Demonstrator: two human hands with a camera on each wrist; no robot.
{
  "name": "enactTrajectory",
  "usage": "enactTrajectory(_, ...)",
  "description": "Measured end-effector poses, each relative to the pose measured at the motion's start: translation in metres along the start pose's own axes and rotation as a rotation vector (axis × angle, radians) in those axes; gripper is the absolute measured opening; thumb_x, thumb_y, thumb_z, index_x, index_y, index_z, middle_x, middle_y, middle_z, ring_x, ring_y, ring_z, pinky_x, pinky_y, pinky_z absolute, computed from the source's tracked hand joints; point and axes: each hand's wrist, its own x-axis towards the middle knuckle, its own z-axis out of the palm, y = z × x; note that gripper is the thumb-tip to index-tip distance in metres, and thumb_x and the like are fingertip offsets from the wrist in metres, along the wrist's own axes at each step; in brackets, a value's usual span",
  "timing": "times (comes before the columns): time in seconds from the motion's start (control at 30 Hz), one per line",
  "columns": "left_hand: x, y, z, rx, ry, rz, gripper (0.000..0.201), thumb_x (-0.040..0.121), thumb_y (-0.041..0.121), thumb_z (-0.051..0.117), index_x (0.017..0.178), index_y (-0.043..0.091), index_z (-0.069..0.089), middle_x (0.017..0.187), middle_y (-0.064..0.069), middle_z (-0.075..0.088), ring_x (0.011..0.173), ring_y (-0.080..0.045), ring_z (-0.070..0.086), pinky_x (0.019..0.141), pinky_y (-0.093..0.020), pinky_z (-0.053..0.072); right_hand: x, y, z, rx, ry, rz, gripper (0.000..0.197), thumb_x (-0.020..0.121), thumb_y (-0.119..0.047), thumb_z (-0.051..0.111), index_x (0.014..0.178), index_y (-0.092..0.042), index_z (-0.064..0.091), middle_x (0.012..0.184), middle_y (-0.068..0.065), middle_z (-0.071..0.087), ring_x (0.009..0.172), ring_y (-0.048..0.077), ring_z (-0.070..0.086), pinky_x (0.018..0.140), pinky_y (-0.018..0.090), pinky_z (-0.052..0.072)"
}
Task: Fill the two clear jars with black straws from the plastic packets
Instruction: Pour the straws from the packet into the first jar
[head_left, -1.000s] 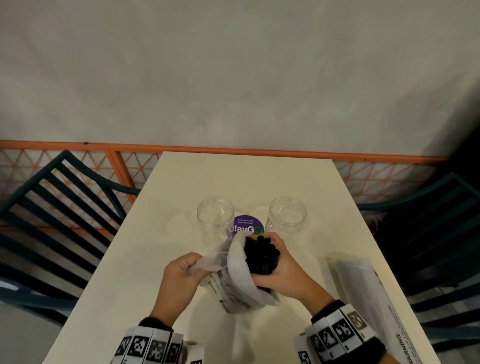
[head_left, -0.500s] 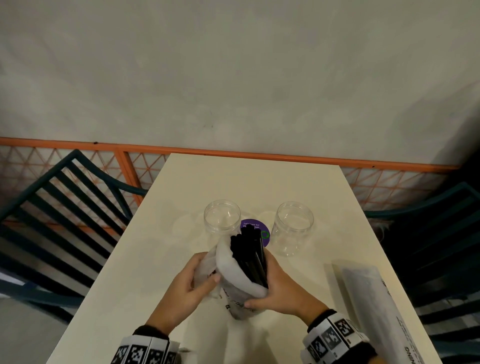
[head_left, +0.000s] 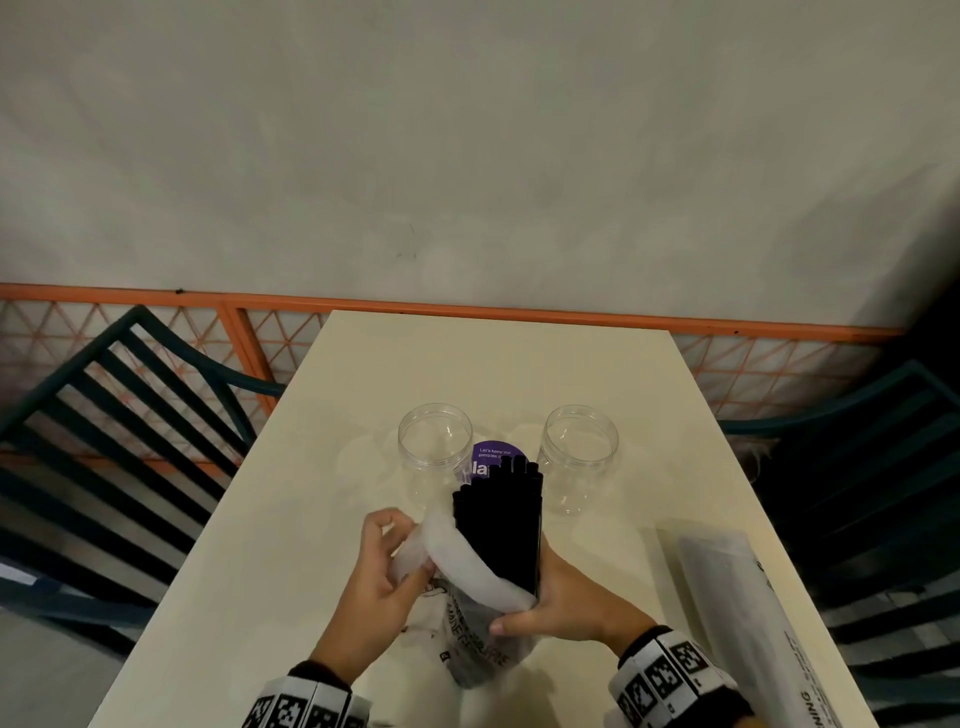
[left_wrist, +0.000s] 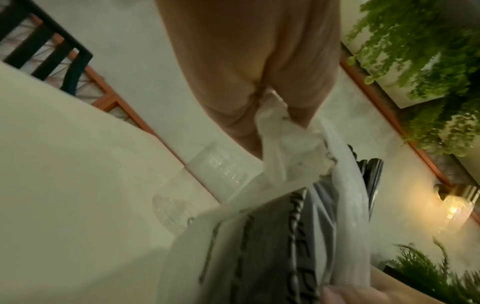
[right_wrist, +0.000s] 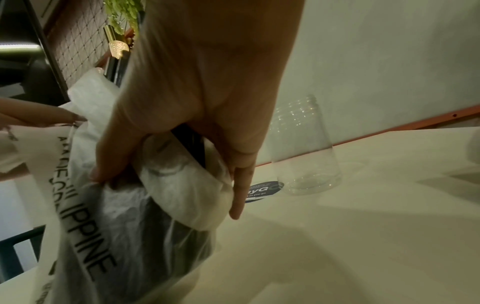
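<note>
Two clear jars stand open and empty on the cream table (head_left: 311, 519): the left jar (head_left: 435, 448) and the right jar (head_left: 578, 457). In front of them a bundle of black straws (head_left: 501, 519) sticks halfway out of a white plastic packet (head_left: 467, 613). My right hand (head_left: 550, 597) grips the bundle and the packet's rolled-down rim (right_wrist: 187, 185) from the right. My left hand (head_left: 384, 566) pinches the packet's loose edge (left_wrist: 283, 139) on the left. The straws' lower half is hidden inside the packet.
A second, closed packet (head_left: 753, 623) lies along the table's right edge. A purple round sticker (head_left: 493, 457) sits between the jars. Dark slatted chairs stand on the left (head_left: 130, 415) and on the right (head_left: 857, 493). An orange rail (head_left: 467, 306) runs behind the table.
The packet has been pushed down, so more of the straw bundle stands out of it. My right hand slid from the straw tips down to the bundle's middle. The left hand keeps its pinch.
</note>
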Motion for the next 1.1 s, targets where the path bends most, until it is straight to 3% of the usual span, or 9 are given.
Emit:
enactTrajectory(0.1, 0.003, 0.010, -0.009, 0.281, -0.086, 0.125, 0.059, 0.079, 0.013, 0.057, 0.127, 0.044, 0.041, 0.107, 0.014, 0.053, 0.101, -0.006, 0.058, 0.088, -0.015, 0.046, -0.001, 0.000, 0.001, 0.028, 0.033, -0.032, 0.091, 0.066, -0.032, 0.082, 0.120, -0.056, 0.013, 0.139, -0.009, 0.036, 0.126, -0.003, 0.035, 0.101, 0.010, 0.033)
enactTrajectory(0.2, 0.010, 0.014, -0.012, 0.409, 0.045, 0.211, 0.043, 0.071, 0.006, 0.055, 0.096, 0.041, 0.061, 0.097, 0.013, 0.062, 0.089, -0.006, 0.061, 0.077, -0.016, 0.048, 0.001, -0.001, 0.002, 0.030, 0.057, -0.059, 0.088, 0.068, -0.032, 0.081, 0.121, -0.054, 0.014, 0.139, -0.007, 0.035, 0.125, -0.004, 0.035, 0.097, 0.005, 0.033)
enactTrajectory(0.3, 0.011, 0.010, -0.005, 0.363, 0.181, 0.164, 0.025, 0.061, 0.013, 0.052, 0.072, 0.036, 0.053, 0.071, 0.012, 0.061, 0.059, -0.003, 0.053, 0.054, -0.014, 0.040, 0.000, -0.002, 0.004, 0.013, 0.053, -0.060, 0.088, 0.068, -0.035, 0.080, 0.121, -0.054, 0.014, 0.140, -0.005, 0.031, 0.129, 0.005, 0.033, 0.104, 0.018, 0.033)
enactTrajectory(0.5, 0.009, 0.002, -0.001, 0.271, 0.306, 0.091, 0.008, 0.061, 0.021, 0.049, 0.066, 0.025, 0.044, 0.052, 0.004, 0.049, 0.048, -0.004, 0.036, 0.045, -0.014, 0.028, -0.006, -0.012, -0.008, -0.183, -0.079, -0.063, 0.086, 0.076, -0.035, 0.073, 0.140, -0.029, 0.016, 0.122, -0.001, 0.030, 0.122, 0.013, 0.034, 0.104, 0.025, 0.033)
enactTrajectory(0.63, 0.003, 0.011, -0.012, 0.203, 0.007, 0.036, 0.031, 0.065, 0.032, 0.060, 0.093, 0.033, 0.046, 0.077, -0.011, 0.064, 0.070, -0.011, 0.061, 0.063, -0.027, 0.052, -0.010, -0.012, -0.015, -0.204, -0.082, -0.050, 0.072, 0.086, -0.040, 0.061, 0.142, -0.022, 0.018, 0.111, -0.002, 0.033, 0.113, 0.012, 0.037, 0.100, 0.022, 0.032)
enactTrajectory(0.73, -0.003, 0.022, -0.012, 0.131, -0.153, -0.026, 0.042, 0.066, 0.044, 0.065, 0.101, 0.032, 0.045, 0.092, -0.009, 0.069, 0.084, -0.012, 0.065, 0.072, -0.021, 0.051, -0.012, -0.012, -0.013, -0.206, -0.047, -0.056, 0.058, 0.092, -0.037, 0.052, 0.139, -0.021, 0.022, 0.102, -0.008, 0.033, 0.108, 0.012, 0.036, 0.098, 0.021, 0.030)
enactTrajectory(0.93, 0.005, 0.006, -0.003, 0.108, 0.192, -0.002, 0.030, 0.058, 0.040, 0.072, 0.066, 0.024, 0.048, 0.054, -0.002, 0.047, 0.050, -0.010, 0.040, 0.046, -0.017, 0.036, -0.015, -0.018, -0.005, -0.115, -0.001, -0.092, 0.048, 0.094, -0.034, 0.049, 0.130, -0.041, 0.017, 0.105, -0.009, 0.033, 0.113, 0.012, 0.037, 0.099, 0.018, 0.032)
enactTrajectory(1.03, 0.005, -0.003, -0.002, 0.095, 0.323, -0.002, 0.035, 0.055, 0.044, 0.072, 0.062, 0.022, 0.046, 0.057, -0.002, 0.043, 0.051, -0.014, 0.036, 0.047, -0.021, 0.033, -0.018, -0.019, -0.011, 0.016, -0.039, -0.128, 0.057, 0.090, -0.021, 0.059, 0.123, -0.046, 0.020, 0.118, -0.025, 0.035, 0.115, -0.016, 0.038, 0.099, 0.007, 0.033)
enactTrajectory(1.1, 0.005, -0.008, -0.002, 0.090, 0.401, -0.012, 0.040, 0.054, 0.049, 0.070, 0.063, 0.019, 0.046, 0.057, 0.002, 0.047, 0.057, -0.017, 0.042, 0.055, -0.027, 0.037, -0.022, -0.013, -0.017, 0.155, -0.103, -0.117, 0.060, 0.087, -0.012, 0.063, 0.129, -0.039, 0.031, 0.130, -0.022, 0.043, 0.119, -0.017, 0.042, 0.097, 0.006, 0.035)
